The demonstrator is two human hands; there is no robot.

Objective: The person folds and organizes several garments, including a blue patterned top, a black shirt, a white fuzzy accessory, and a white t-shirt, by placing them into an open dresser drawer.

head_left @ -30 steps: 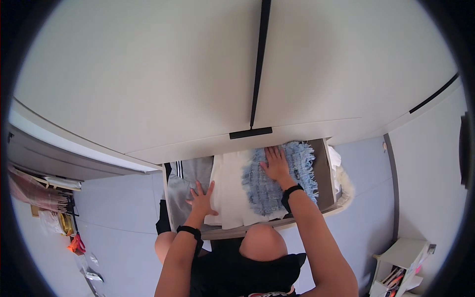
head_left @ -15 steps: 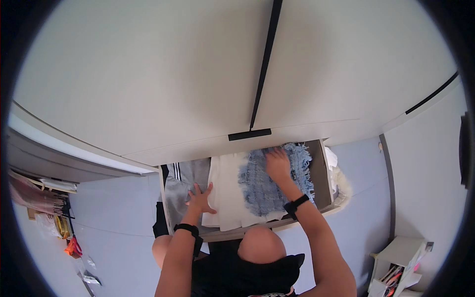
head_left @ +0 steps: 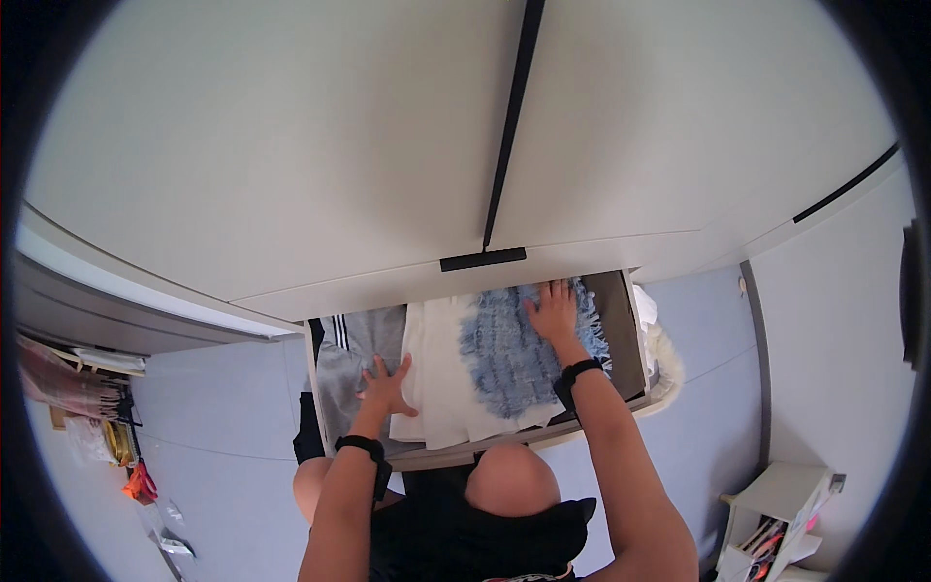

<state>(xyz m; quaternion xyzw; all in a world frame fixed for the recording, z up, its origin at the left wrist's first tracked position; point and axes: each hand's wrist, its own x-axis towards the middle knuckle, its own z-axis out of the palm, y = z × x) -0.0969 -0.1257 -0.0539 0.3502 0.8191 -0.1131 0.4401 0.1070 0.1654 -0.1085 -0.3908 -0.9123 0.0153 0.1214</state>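
Clothes lie side by side in the pulled-out drawer (head_left: pixel 619 335). On the left is a grey garment (head_left: pixel 373 339) with black and white stripes. A white garment (head_left: pixel 441 388) lies in the middle, and a frayed blue denim-like garment (head_left: pixel 506 354) with shaggy edges lies on the right, over part of the white one. My left hand (head_left: pixel 390 386) rests with spread fingers where the grey and white garments meet. My right hand (head_left: pixel 555 312) lies flat, fingers stretched, on the far right part of the blue garment. Neither hand grips anything.
Cream cabinet doors (head_left: pixel 349 145) with a black handle (head_left: pixel 483 259) rise just beyond the drawer. A fluffy white item (head_left: pixel 664 364) sits on the floor right of it. A small white shelf unit (head_left: pixel 771 500) stands at lower right. My knee (head_left: pixel 514 485) is close to the drawer front.
My right hand has shifted slightly right across the blue garment, its fingers now straightened and flat. My left hand stays in the same place on the clothes.
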